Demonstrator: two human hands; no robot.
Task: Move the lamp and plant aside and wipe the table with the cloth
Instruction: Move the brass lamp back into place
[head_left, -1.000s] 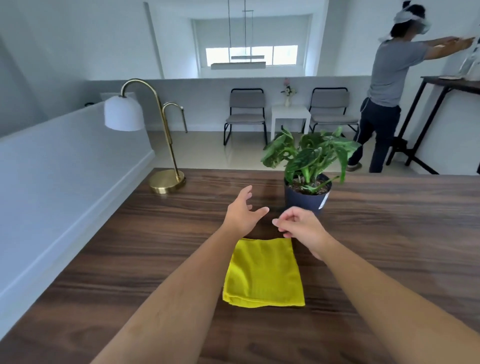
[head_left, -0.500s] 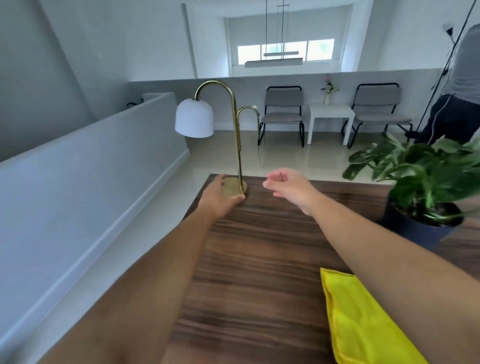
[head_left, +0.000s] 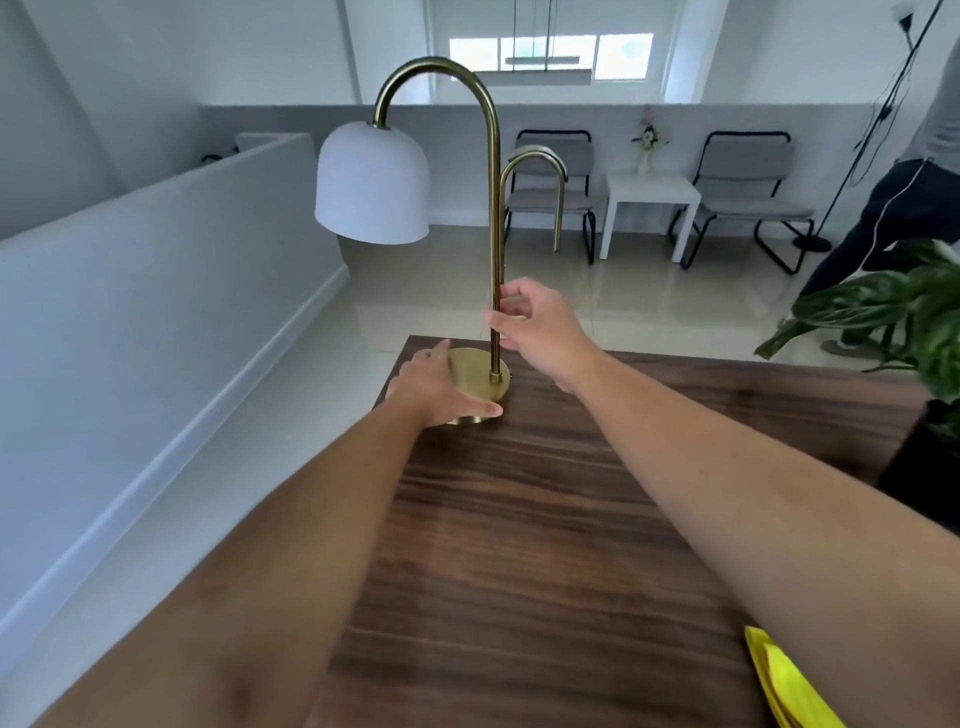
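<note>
A brass lamp (head_left: 492, 171) with a white dome shade (head_left: 372, 182) stands at the far left corner of the dark wooden table (head_left: 545, 519). My left hand (head_left: 434, 384) cups the near left side of its round base (head_left: 475, 369). My right hand (head_left: 540, 330) wraps its fingers around the lower part of the stem. The potted plant (head_left: 914, 322) is at the right edge, its dark pot partly cut off. A corner of the yellow cloth (head_left: 784, 680) shows at the bottom right, under my right forearm.
The table's left edge runs close to a low white wall (head_left: 156, 291). Beyond the far edge are tiled floor, two grey chairs (head_left: 748, 187), a small white side table (head_left: 649, 197), and a person's legs (head_left: 893, 218) at the right.
My view has moved closer to the lamp. My right hand has closed around the stem, and my left hand has settled against the base. The cloth has slid almost out of view.
</note>
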